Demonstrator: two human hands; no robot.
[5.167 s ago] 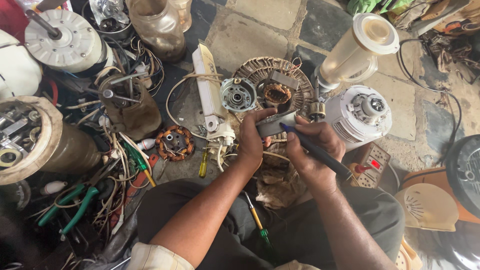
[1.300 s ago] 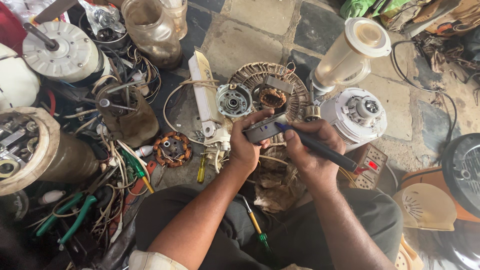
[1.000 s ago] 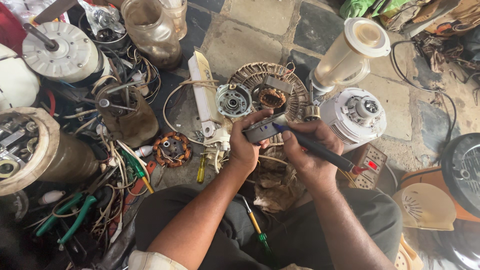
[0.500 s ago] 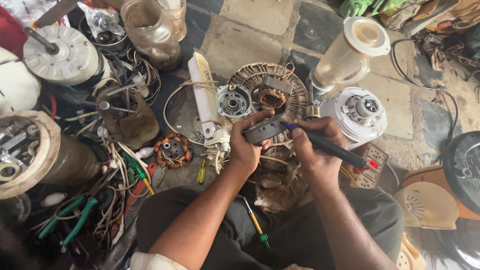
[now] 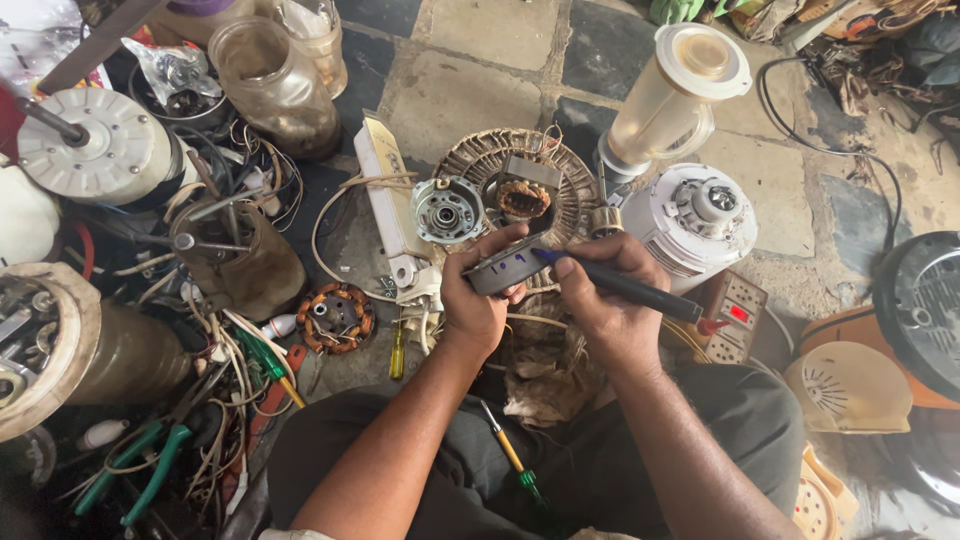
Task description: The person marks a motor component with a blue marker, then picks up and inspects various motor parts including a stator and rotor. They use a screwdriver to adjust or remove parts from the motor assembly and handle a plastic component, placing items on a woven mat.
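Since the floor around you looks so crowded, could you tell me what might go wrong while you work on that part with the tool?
1. The left hand holds the small grey part in the air, fingers right beside the tip of the dark tool held by the right hand; a slip could catch them.
2. The part has no support; if dropped it may vanish among the loose wires.
3. The screwdriver resting on the lap could roll off.

We see a grey disc-shaped part [image 5: 508, 268] with blue marks, a dark blue-black pen-like tool [image 5: 625, 288], a white mixer base [image 5: 695, 222], a cream translucent blender jar [image 5: 672, 100], green-handled pliers [image 5: 140, 470], a yellow screwdriver with a green tip [image 5: 510, 458], and a copper-orange stator winding [image 5: 336, 314].
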